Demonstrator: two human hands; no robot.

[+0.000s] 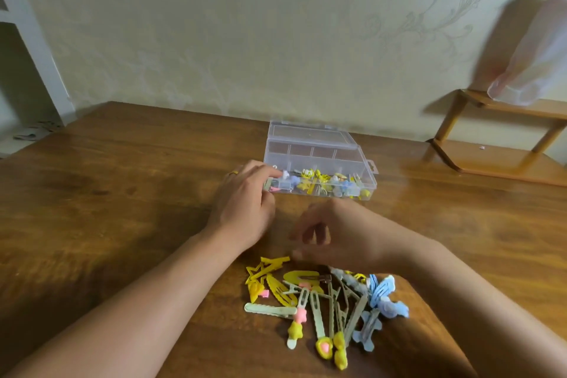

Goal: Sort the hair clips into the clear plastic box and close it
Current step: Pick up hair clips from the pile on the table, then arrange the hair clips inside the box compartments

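While the box point(319, 163) stands open on the table point(122, 209), with its lid laid back toward the wall, the sorting is judged part done. Its front row of compartments holds a mix of small yellow, blue and white clips point(325, 182); the rear row, as far as the view shows, holds nothing. A loose pile point(322, 298) of long clips, yellow, pale green and blue, lies on the table nearer the person, well apart from the box, and this is the larger share by appearance. The left hand point(245, 209) is at the box's near left corner, fingers bent over the edge; the thumb and fingers appear to pinch a small item at the wall, but what it is cannot be told. The right hand point(334, 233) is blurred, just above the far edge of the pile, fingers loosely curled; no clip is seen in its grip, and whether it has hold of one cannot be told. A clear plastic bag point(527, 49), blurred, shows at upper right above a wooden shelf point(506, 138). Remaining, by judgement: the pile to be moved into compartments and the lid to be shut.
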